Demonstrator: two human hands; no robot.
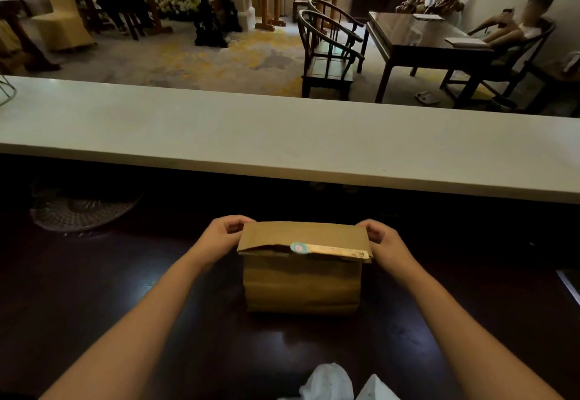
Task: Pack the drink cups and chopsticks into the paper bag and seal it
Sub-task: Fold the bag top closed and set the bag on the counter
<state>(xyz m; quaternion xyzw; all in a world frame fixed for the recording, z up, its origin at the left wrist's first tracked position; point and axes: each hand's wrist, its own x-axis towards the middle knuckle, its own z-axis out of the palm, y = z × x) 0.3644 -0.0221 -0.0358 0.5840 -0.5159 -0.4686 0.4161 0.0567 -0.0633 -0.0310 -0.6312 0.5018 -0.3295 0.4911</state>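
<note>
The left hand (219, 236) and right hand (384, 242) each pinch one end of the folded flap (301, 235), probably to keep the crease flat while it is sealed. The bag (301, 283) stands upright on the dark table (125, 274), between the wrists. A sticker (298, 248) sits at the flap's edge. The bag is closed, so cups and chopsticks cannot be seen.
</note>
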